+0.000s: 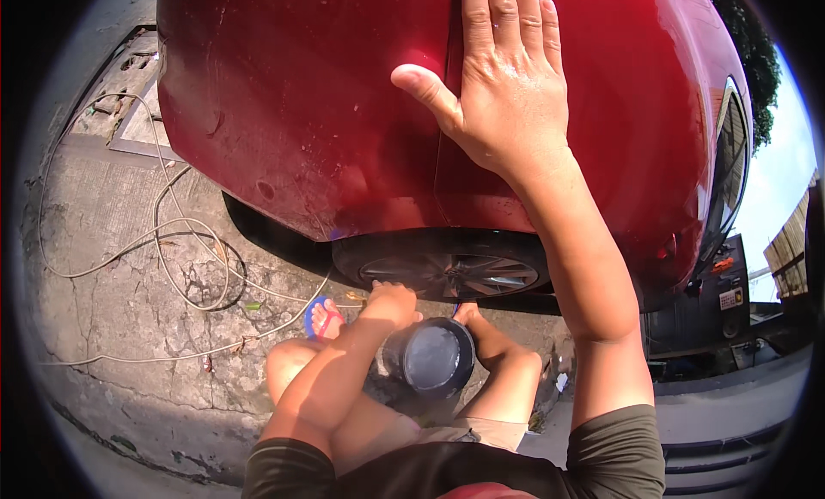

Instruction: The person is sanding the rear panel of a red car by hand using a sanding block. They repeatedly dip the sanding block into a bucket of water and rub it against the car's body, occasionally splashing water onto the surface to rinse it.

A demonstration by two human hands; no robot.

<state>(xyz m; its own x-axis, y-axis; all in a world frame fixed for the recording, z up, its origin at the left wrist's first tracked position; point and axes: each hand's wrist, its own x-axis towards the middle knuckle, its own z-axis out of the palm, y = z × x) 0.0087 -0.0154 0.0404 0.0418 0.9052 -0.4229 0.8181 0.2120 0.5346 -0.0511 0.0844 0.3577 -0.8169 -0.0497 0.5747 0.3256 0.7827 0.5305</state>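
My right hand (507, 87) lies flat and open on the red car body (301, 95), fingers together across a panel seam above the wheel arch. My left hand (391, 303) reaches down to the lower edge of the tyre (455, 274), with its fingers curled; anything inside them is hidden. A dark round bucket (434, 357) stands between my feet, just right of the left hand. I squat close to the wheel, and my left foot wears a blue and red flip-flop (322, 319).
A thin pale hose or cable (172, 241) loops over the cracked concrete ground on the left. A drain cover (129, 95) sits at the upper left. The back of a dark vehicle (722, 301) stands at the right, beside a road.
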